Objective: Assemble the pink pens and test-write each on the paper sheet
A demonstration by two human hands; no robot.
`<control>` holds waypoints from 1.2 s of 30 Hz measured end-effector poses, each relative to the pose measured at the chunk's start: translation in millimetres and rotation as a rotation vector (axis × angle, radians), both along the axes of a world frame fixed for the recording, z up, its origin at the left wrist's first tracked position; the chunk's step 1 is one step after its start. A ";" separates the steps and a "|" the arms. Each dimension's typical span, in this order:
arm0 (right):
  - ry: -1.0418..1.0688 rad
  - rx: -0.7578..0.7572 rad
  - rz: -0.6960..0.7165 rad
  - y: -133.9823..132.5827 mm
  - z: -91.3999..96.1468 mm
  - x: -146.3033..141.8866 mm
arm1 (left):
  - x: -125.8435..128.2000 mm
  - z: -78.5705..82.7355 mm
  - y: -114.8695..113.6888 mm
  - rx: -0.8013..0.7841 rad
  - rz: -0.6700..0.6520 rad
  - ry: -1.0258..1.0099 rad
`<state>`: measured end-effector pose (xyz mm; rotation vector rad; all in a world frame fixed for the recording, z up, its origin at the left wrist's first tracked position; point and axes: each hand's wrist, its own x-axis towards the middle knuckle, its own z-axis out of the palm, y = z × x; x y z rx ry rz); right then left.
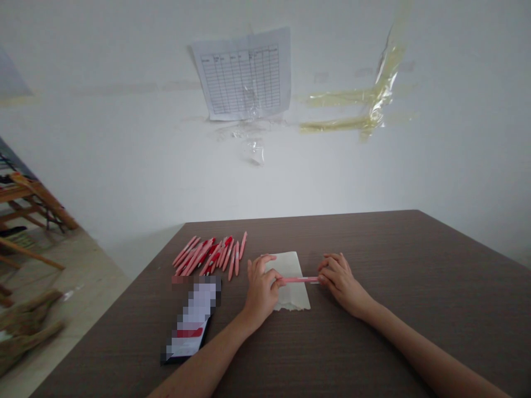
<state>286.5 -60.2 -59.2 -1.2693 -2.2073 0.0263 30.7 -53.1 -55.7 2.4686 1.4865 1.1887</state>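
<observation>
A pink pen [299, 279] lies crosswise over a pale sheet of paper [291, 296] on the dark wooden table [373, 331]. My left hand [260, 288] pinches the pen's left end, its fingers curled over the paper's left edge. My right hand [338, 278] grips the pen's right end with its fingers closed. To the left of my hands lies a pile of several pink and red pens [209, 256].
A flat dark pack with a red stripe [191, 320] lies on the table near my left forearm. A printed table sheet [244, 73] and strips of yellowed tape [360, 105] stick to the white wall behind. Wooden furniture [29, 210] stands on the floor at the left.
</observation>
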 end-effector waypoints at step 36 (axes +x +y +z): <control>-0.072 0.156 -0.025 -1.2 3.4 -0.4 | 1.1 -3.9 2.2 0.029 0.002 -0.065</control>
